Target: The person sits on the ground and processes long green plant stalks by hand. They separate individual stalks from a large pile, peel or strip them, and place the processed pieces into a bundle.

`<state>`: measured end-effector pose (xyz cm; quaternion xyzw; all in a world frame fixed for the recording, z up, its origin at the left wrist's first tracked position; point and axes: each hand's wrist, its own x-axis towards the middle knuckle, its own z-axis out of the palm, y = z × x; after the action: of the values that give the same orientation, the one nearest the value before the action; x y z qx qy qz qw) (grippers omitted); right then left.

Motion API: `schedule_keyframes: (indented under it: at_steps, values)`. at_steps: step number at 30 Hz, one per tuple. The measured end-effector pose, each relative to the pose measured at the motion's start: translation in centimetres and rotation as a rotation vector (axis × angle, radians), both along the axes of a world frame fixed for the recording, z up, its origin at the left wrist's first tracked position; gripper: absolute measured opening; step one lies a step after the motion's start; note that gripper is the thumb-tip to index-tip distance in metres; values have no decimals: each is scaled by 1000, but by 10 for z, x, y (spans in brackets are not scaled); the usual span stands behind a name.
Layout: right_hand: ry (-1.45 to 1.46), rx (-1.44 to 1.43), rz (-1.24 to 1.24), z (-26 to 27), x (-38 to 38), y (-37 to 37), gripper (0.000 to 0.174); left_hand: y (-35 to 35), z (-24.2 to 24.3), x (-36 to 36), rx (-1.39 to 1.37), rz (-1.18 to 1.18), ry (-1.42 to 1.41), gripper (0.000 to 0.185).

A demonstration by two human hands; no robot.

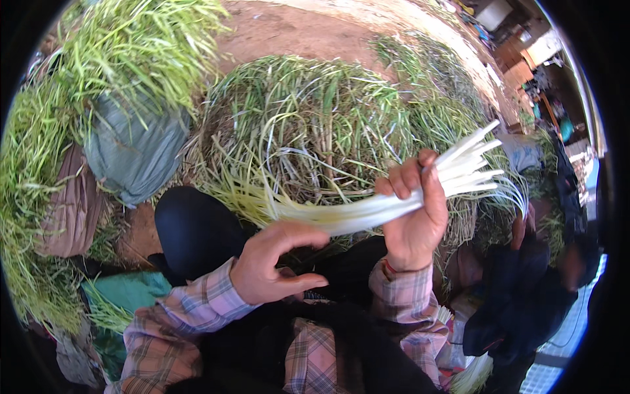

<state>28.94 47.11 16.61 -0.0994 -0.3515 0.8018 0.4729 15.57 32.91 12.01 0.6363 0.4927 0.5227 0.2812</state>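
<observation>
My right hand (416,214) is closed around a bunch of long white-stemmed greens (344,216). The white cut ends fan out to the upper right past my fingers, while the yellow-green leaves trail left over the pile in front of me. Just below the middle of the bunch, my left hand (278,261) is curved with thumb and fingers apart and nothing between them. It is slightly blurred, and whether its fingertips touch the stems I cannot tell. A large heap of loose green and dried leaves (315,123) lies before my knees.
A grey-green sack (133,147) with greens on top and a brown sack (71,207) stand at left, above a green bag (128,290). At right, a person in dark clothing (512,295) sits close by, a hand (521,226) near thin white strands. More white-stemmed greens (472,377) lie at lower right.
</observation>
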Motion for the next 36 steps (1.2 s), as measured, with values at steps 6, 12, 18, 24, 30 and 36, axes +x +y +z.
schedule_keyframes:
  at_steps: [6,12,18,24,30,36]
  values:
    - [17,190,169,47,7,-9,15,46,13,22,-94,27,61,59]
    - [37,289,93,120,69,26,16,71,-2,16,-68,18,190,45]
    - [54,316,9,210,146,55,8,96,-57,9,-82,189,337,27]
    - [47,562,-321,264,251,83,14,99,-136,-22,-488,261,691,17]
    - [-313,795,-984,265,268,59,12,99,-117,-21,-396,114,509,17]
    - [-989,924,-932,190,190,34,14,115,4,0,83,90,-1,32]
